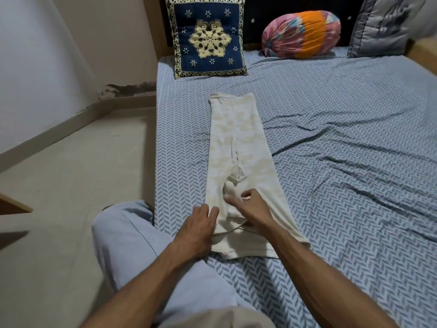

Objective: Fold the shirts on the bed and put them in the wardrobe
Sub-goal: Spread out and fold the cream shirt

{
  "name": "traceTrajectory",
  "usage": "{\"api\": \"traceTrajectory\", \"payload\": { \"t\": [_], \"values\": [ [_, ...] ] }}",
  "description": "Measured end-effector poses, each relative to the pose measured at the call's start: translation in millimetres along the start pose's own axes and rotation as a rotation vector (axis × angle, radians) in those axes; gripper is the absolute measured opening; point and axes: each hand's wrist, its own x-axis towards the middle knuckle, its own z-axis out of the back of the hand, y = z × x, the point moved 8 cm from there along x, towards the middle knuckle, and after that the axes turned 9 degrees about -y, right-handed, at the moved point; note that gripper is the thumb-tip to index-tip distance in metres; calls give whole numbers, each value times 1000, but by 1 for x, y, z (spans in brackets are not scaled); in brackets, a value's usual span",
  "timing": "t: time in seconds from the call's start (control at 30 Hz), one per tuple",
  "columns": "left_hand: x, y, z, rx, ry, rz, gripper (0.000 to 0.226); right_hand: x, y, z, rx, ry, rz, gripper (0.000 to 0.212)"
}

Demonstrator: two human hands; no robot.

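Left hand [197, 224]: fingers straight, grip spread, pressed flat on near left edge of cream patterned shirt [238, 150]. Right hand [249, 207]: fingers curled, grip pinching a fold of cloth at shirt's middle. Shirt folded into long narrow strip, lying lengthwise on bed [343, 138] near its left edge. At head of bed: blue embroidered cushion [208, 36], multicoloured bolster [301, 34], grey pillow [383, 24].

Blue cushion [208, 36], bolster [301, 34], grey pillow [380, 27] by headboard.
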Motion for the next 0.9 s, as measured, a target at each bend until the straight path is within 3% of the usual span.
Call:
{"api": "traceTrajectory", "payload": {
  "t": [0.07,0.13,0.2,0.3,0.37,0.43,0.5,0.57,0.67,0.77,0.9],
  "values": [
    [-2,-1,-1,-47,44,17,36,-1,4,-9,-304,66,153,68],
    [-4,-1,0,-36,68,27,28,0,10,-11,-522,28,290,37],
    [-4,2,5,-22,75,67,28,-2,16,4,-495,-88,308,9],
    [-5,8,7,35,80,102,28,1,-17,28,-195,-192,54,20],
    [-5,9,4,69,85,105,29,-1,-48,30,148,-143,-245,23],
    [-4,7,2,86,95,99,28,-4,-56,29,353,-83,-363,34],
    [-3,7,2,92,105,103,27,1,-44,27,268,-50,-262,55],
    [-3,8,1,85,121,111,27,7,-27,24,15,-43,-109,60],
    [-5,11,2,77,143,133,29,20,-10,30,-330,-134,23,28],
    [-6,15,-2,74,171,158,34,22,-17,47,-306,-210,-34,31],
    [-5,17,-11,81,217,165,34,16,-35,55,-345,-133,-78,26]
  ]
}}
